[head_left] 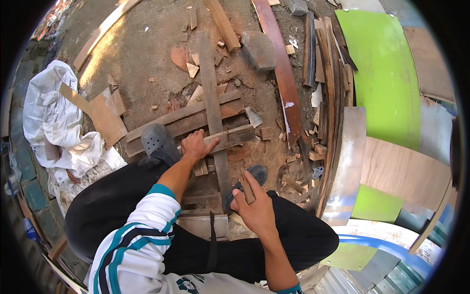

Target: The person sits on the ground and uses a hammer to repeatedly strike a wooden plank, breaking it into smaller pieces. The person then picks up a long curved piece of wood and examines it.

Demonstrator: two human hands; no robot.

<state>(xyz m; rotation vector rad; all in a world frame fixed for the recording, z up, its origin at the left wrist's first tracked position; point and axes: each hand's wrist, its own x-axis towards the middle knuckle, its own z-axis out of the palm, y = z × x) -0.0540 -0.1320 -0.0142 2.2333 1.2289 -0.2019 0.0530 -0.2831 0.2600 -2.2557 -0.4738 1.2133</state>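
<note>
My left hand [195, 148] presses down on a short, weathered wooden batten [237, 136], its fingers curled over the batten's left part. That batten lies across a long grey wooden strip [210, 88], which runs away from me over other boards. My right hand [255, 211] is closed around a short, narrow brown wooden piece [248, 188], held above my right shoe [257, 174]. Whether this piece is part of a tool I cannot tell. Beneath the strip, a worn wooden board [183, 116] lies crosswise, close to my left shoe [159, 139].
A crumpled white sack [51, 108] and a flat plywood scrap [105, 115] lie on the left. Ahead are a grey stone block [259, 50] and a long reddish-brown board [281, 68]. Stacked planks [333, 98] and a bright green panel [379, 73] stand on the right.
</note>
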